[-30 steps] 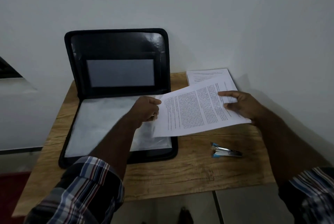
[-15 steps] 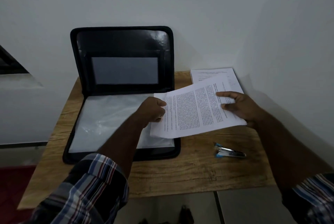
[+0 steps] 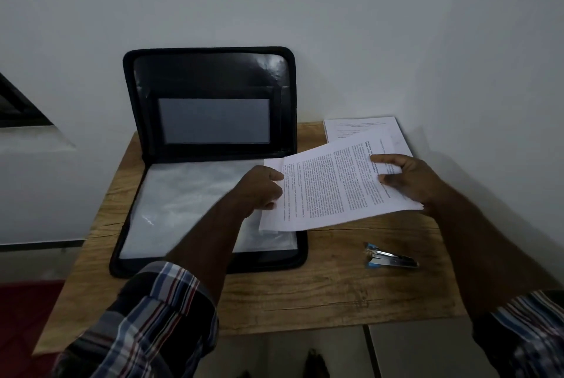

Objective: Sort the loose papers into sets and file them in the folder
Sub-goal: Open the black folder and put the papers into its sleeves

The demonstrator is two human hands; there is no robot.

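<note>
An open black folder (image 3: 210, 78) stands with its lid against the wall and its clear plastic sleeves (image 3: 183, 203) lying flat on the table. I hold a printed set of papers (image 3: 332, 191) just above the folder's right edge. My left hand (image 3: 259, 191) pinches the set's left edge, thumb on top. My right hand (image 3: 406, 182) grips its right end, fingers over the text. A second pile of papers (image 3: 360, 127) lies at the back right of the table, partly under the held set.
A small wooden table (image 3: 320, 295) sits in a corner of white walls. A blue and silver stapler (image 3: 390, 258) lies on it in front of my right hand. Tiled floor shows below the table's front edge.
The held set of papers has shifted a little left toward the folder's sleeves. Both hands kept their hold on it.
</note>
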